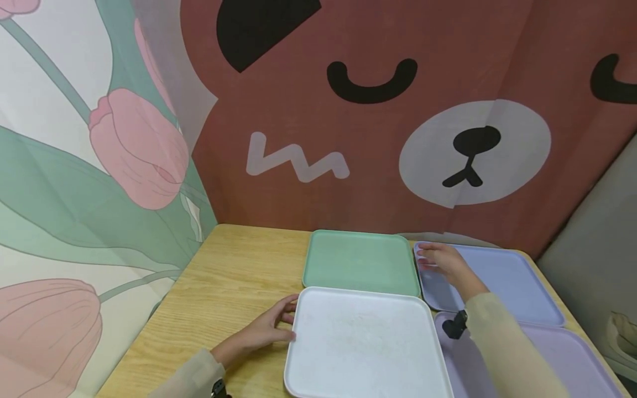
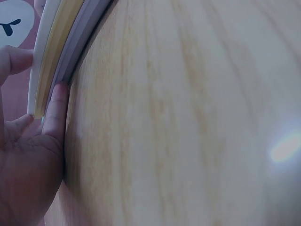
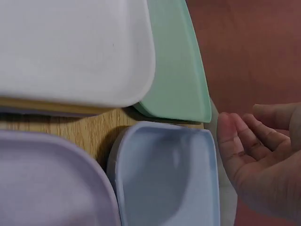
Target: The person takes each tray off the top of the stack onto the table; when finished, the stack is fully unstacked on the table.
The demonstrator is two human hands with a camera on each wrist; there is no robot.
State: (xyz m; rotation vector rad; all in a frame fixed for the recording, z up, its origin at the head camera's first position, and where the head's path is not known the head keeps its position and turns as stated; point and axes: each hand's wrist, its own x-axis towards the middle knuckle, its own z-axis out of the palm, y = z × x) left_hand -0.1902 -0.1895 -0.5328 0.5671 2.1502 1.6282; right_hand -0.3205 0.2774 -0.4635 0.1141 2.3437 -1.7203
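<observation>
A white tray (image 1: 368,342) tops a stack at the near middle of the wooden table. Beneath it, the left wrist view shows the edges of a yellow tray (image 2: 60,33) and a greyish-purple tray (image 2: 79,40). My left hand (image 1: 266,326) is at the left side of this stack, its fingertips against the tray edges. Over the left end of a light blue tray (image 1: 502,276) hovers my right hand (image 1: 443,262), fingers loosely bent with nothing between them. In the right wrist view it appears beside the blue tray's far corner.
A green tray (image 1: 363,260) lies behind the stack, left of the blue one. To the stack's right lies a lilac tray (image 1: 562,354), partly under my right forearm. A bear-printed cloth (image 1: 298,110) hangs behind the table (image 1: 239,265); a tulip-printed one (image 1: 139,149) covers the left side.
</observation>
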